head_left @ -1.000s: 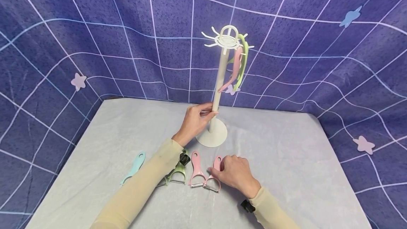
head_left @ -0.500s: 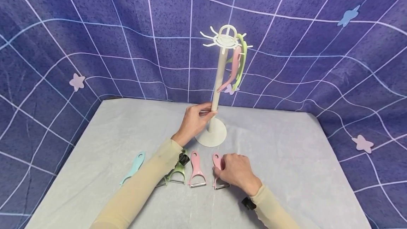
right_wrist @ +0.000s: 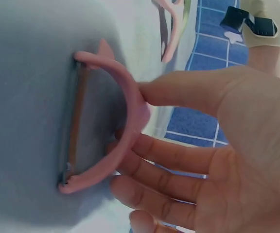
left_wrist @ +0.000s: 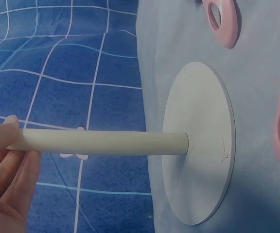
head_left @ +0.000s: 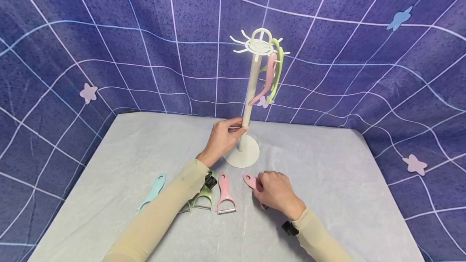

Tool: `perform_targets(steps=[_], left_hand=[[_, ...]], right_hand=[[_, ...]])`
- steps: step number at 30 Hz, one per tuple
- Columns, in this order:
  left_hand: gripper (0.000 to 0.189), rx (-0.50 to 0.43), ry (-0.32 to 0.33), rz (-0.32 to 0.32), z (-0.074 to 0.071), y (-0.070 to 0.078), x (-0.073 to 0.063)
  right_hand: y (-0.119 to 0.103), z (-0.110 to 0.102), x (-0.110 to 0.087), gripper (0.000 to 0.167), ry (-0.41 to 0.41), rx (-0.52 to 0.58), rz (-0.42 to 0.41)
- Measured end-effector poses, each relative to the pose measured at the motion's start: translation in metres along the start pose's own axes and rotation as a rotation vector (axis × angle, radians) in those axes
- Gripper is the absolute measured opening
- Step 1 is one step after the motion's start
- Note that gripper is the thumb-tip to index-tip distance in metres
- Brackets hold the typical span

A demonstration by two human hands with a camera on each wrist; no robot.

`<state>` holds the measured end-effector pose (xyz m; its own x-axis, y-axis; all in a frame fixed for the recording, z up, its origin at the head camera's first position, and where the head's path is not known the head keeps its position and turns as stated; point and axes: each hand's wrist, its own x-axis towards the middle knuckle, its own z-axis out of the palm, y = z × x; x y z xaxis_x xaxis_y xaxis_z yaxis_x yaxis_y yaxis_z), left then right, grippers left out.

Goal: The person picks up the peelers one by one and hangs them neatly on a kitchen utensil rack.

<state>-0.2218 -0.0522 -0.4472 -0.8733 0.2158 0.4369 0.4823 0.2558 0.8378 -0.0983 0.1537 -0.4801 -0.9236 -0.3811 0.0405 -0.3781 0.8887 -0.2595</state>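
Observation:
My left hand point(head_left: 220, 140) grips the lower pole of a cream hook stand point(head_left: 252, 88), thumb on one side and fingers on the other. The stand's round base point(left_wrist: 198, 184) rests on the table. With thumb and fingertips, my right hand point(head_left: 277, 191) pinches a pink Y-shaped peeler point(right_wrist: 135, 107) where the handle meets its forked head. That peeler's handle end, with its hole, points left and away in the head view. From hooks on the stand's right side hang a pink peeler point(head_left: 270, 74) and a green peeler point(head_left: 280, 66).
A second pink peeler point(head_left: 224, 191) lies left of my right hand. Beside it is a green peeler point(head_left: 205, 197), with another peeler point(head_left: 186, 209) partly hidden under my left sleeve. A light blue peeler point(head_left: 156, 187) lies further left. A blue patterned curtain point(head_left: 145, 51) stands behind the table.
My right hand has drawn its pink peeler rightward, apart from the other pink one, and turned it so the handle slants. The left hand stays on the pole.

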Motion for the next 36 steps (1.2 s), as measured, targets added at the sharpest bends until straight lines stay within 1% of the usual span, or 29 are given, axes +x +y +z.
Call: perform_targets(steps=[3,6,15,19,21,23,26,31,36], left_hand=[[0.026,-0.001,-0.001,-0.004,0.0,0.0,0.0],[0.026,0.001,-0.001,-0.007,0.0,0.0,0.0],[0.026,0.0,0.001,-0.008,0.0,0.0,0.001],[0.027,0.0,0.001,-0.006,0.0,0.0,0.001],[0.027,0.0,-0.002,-0.008,0.0,-0.001,0.001],[0.028,-0.003,-0.004,-0.012,0.0,-0.001,0.001],[0.028,-0.004,-0.006,-0.018,0.0,0.0,0.001],[0.029,-0.008,-0.014,-0.029,-0.001,0.0,0.001],[0.029,-0.005,-0.017,-0.032,-0.001,-0.001,0.001]], right_hand=[[0.002,-0.004,-0.001,0.036,-0.041,0.0,-0.007],[0.005,-0.007,-0.002,0.035,-0.064,0.006,0.002],[0.014,-0.016,-0.004,0.032,-0.076,0.033,0.057],[0.023,-0.023,-0.003,0.023,-0.082,0.054,0.088],[0.03,-0.028,-0.002,0.016,-0.074,0.074,0.101],[0.038,-0.033,-0.001,0.013,-0.067,0.103,0.109],[0.05,-0.041,0.0,0.011,-0.035,0.13,0.1],[0.067,-0.051,0.002,0.018,0.002,0.169,0.087],[0.08,-0.06,0.008,0.017,0.042,0.189,0.074]])
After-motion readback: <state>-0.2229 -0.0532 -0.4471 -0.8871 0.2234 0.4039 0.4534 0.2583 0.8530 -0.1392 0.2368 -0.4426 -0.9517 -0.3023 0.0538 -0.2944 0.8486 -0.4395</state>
